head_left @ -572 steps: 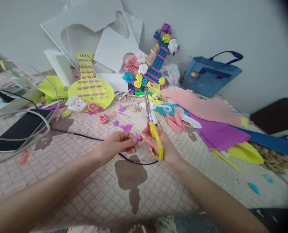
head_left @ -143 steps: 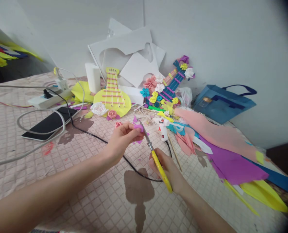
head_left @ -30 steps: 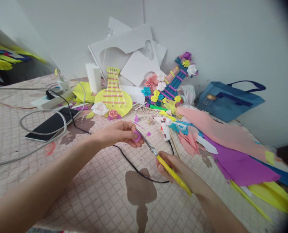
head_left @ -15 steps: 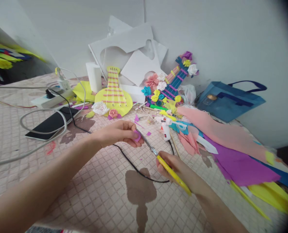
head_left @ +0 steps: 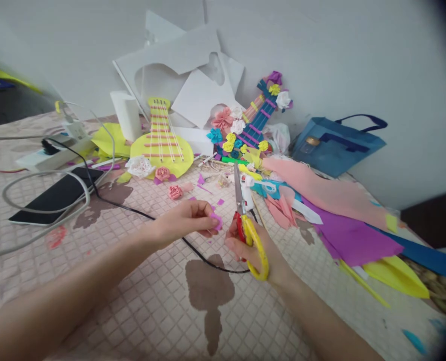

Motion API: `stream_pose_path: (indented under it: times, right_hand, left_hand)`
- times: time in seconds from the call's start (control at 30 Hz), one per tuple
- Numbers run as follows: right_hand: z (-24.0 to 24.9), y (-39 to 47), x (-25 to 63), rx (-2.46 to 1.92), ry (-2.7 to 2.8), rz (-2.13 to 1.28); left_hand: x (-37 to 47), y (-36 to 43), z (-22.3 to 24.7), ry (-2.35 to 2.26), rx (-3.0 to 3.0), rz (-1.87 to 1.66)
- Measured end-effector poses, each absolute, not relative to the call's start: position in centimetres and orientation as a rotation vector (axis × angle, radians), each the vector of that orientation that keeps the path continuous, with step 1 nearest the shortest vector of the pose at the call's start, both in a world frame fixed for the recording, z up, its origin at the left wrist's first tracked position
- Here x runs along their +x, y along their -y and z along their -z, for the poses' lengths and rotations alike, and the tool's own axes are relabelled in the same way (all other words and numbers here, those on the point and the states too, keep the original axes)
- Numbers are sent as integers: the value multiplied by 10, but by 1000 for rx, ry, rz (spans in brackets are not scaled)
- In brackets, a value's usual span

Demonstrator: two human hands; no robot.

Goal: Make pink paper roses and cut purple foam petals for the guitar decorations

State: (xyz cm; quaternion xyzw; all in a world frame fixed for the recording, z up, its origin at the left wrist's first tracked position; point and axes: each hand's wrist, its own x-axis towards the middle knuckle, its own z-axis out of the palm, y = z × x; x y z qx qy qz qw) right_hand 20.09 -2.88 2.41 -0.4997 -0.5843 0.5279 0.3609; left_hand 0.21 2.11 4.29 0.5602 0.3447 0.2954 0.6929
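Observation:
My left hand [head_left: 192, 218] pinches a small piece of purple paper [head_left: 216, 221] between thumb and fingers, above the table. In my right hand [head_left: 253, 248] is a pair of scissors [head_left: 252, 235] with red and yellow handles, its blades pointing away from me and apart from the paper. Behind the scissors lies a white glue gun [head_left: 247, 195], partly hidden by them. Two pink paper roses [head_left: 175, 192] and purple scraps [head_left: 201, 179] lie beyond my left hand. A yellow paper guitar [head_left: 162, 148] with white strings leans at the back.
A blue guitar [head_left: 253, 125] with paper flowers leans near white cut boards [head_left: 203, 98]. Coloured paper sheets [head_left: 354, 238] and a blue bag [head_left: 337, 148] are on the right. At left are a power strip [head_left: 53, 153], a dark tablet-like device [head_left: 57, 195] and cables. A black cord [head_left: 203, 258] runs below my hands.
My right hand has drawn the scissors away from the purple paper and turned the blades upward. The left hand still holds the paper. The view has shifted, showing a second pink rose.

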Motion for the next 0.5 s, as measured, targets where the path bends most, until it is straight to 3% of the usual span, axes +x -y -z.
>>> stream_pose_path:
  times: [0.3, 0.5]
  right_hand:
    - [-19, 31, 192, -1165, 1298, -1317]
    - [-12, 26, 192, -963, 1037, -1615]
  left_hand:
    - [19, -3, -32, -915, 1465, -679]
    - [13, -9, -36, -609, 1360, -667]
